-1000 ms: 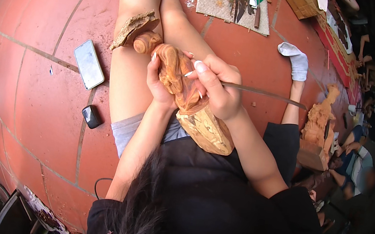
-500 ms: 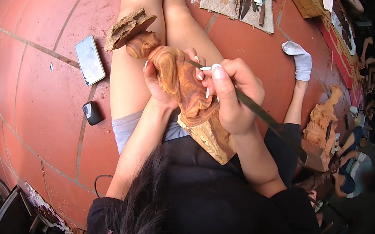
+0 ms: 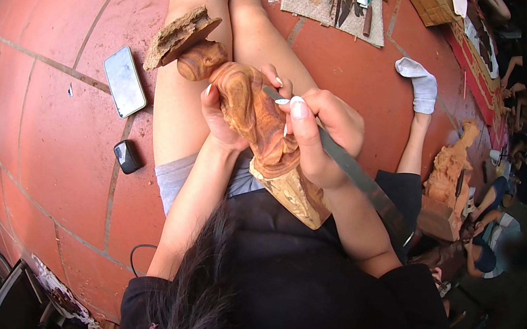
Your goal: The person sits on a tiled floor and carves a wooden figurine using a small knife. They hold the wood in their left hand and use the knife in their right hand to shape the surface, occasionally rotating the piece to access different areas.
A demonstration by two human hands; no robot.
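A reddish-brown wooden carving (image 3: 240, 98) lies tilted above my lap. It has a rounded knob, a rough bark-edged disc at the far left end and a pale, rough-cut base toward my body. My left hand (image 3: 224, 123) is wrapped round its middle, with fingertips showing on the far side. In my right hand (image 3: 330, 137) is a long, flat metal carving knife (image 3: 362, 181), gripped close to its tip. That tip touches or nearly touches the carved surface; exact contact I cannot tell. The knife's rear part runs back along my right forearm.
On the floor at left lie a phone (image 3: 125, 82) and a small black case (image 3: 127, 156). Several blades rest on a pale mat (image 3: 304, 7) ahead. Another wooden carving (image 3: 450, 172) stands at right, near my socked foot (image 3: 418, 85). People sit farther right.
My right hand has shifted slightly left, and the knife's rear end has swung toward my body. My left hand and the carving have hardly moved.
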